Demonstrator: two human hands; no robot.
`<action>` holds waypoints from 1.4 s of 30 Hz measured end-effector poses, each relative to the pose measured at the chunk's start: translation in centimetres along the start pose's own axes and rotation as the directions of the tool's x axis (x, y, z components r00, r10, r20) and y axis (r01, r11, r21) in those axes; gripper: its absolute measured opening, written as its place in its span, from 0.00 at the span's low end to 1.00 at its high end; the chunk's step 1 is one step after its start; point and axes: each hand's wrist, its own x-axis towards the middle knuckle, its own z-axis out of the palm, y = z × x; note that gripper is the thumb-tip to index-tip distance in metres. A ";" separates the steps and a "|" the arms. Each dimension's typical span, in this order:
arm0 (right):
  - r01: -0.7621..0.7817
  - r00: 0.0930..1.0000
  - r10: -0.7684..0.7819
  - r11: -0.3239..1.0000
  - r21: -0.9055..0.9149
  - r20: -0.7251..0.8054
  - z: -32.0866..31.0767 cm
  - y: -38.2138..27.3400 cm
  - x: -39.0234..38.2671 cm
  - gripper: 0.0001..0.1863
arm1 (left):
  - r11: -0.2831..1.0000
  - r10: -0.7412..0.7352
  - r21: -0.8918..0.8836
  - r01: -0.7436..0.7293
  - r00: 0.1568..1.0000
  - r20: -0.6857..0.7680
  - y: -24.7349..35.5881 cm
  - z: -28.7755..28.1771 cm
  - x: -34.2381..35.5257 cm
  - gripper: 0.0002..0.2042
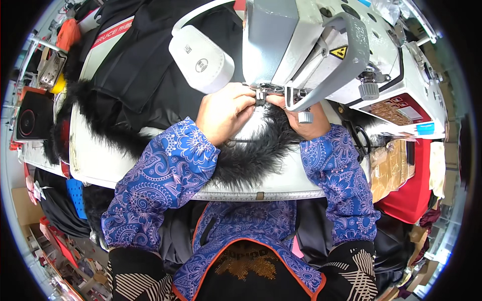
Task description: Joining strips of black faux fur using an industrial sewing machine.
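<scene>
A white industrial sewing machine (271,45) stands at the top, with its metal presser foot (260,95) over the white bed. My left hand (223,111) is closed at the left of the foot, fingers bent together; what it pinches is hidden. On the foot's other side, my right hand (306,118), partly behind the machine's grey guard, has its fingertips closed on black feather trim (261,155). The trim spreads below both hands toward the table's front. Black fabric (130,65) lies left of the machine, with more fluffy trim along it.
A black speaker (32,116) sits at the far left near a blue perforated item (75,198). Black-handled scissors (362,140) lie right of my right hand, beside a tan plastic-wrapped stack (389,170) and a red object (406,198). A measuring tape (236,195) runs along the table's front edge.
</scene>
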 end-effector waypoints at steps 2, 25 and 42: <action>0.150 0.989 -0.150 0.976 -0.156 0.017 -0.3 -0.4 -0.2 0.13 | 1.000 0.010 -0.007 -0.011 1.000 -0.025 -0.1 0.1 0.1 0.08; 0.284 0.941 -0.338 0.822 -0.493 -0.022 1.3 -3.8 -1.4 0.12 | 0.969 -0.076 -0.238 0.073 0.997 -0.002 0.8 -0.1 -1.1 0.06; 0.382 0.921 -0.376 0.818 -0.430 0.102 -0.2 -3.2 -1.1 0.14 | 0.991 0.132 0.002 -0.133 0.986 0.102 1.2 -1.6 -1.7 0.10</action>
